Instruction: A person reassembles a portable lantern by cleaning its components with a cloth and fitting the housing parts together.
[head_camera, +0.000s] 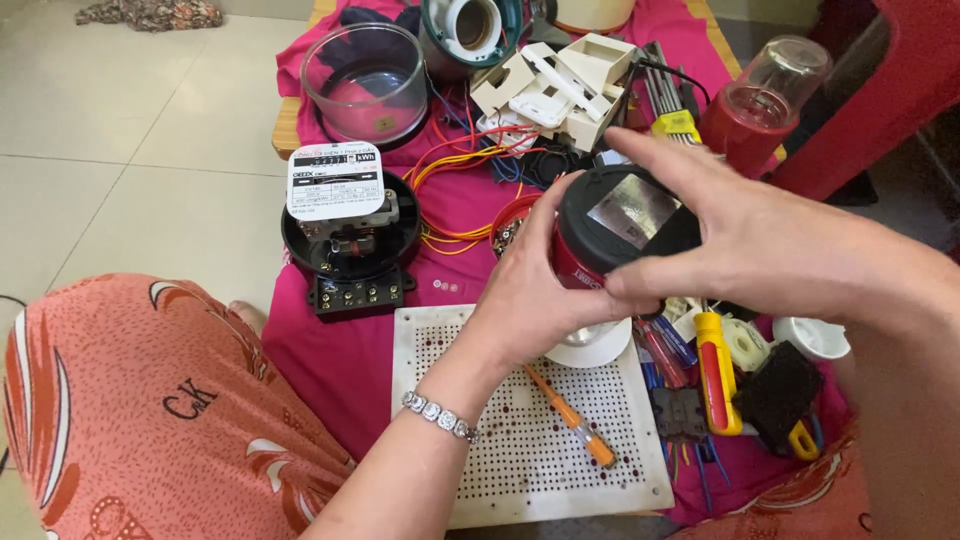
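Holding a round black-and-red cylindrical device with a shiny square window on its top face (612, 228), both hands met just right of the frame's centre. I saw the left hand (535, 290) cupped under and around its red side from the lower left, fingers closed against the body. The right hand (760, 245) came in from the right edge, thumb and fingers pinched on the black top rim, index finger stretched over it toward the upper left. The device's axis tilted up toward the camera, its top face turned to me, so it sat between the two hands, touching both alike.

Below it lay a white perforated plastic board (520, 450) with an orange-handled screwdriver (572, 418) resting on it. To the left, an open black round electric meter with a white label plate (348, 235) stood on the pink cloth (340, 350); its clear glass dome cover (365, 80) sat in the upper left. A yellow-handled screwdriver (716, 370) lay lower right among small tools.
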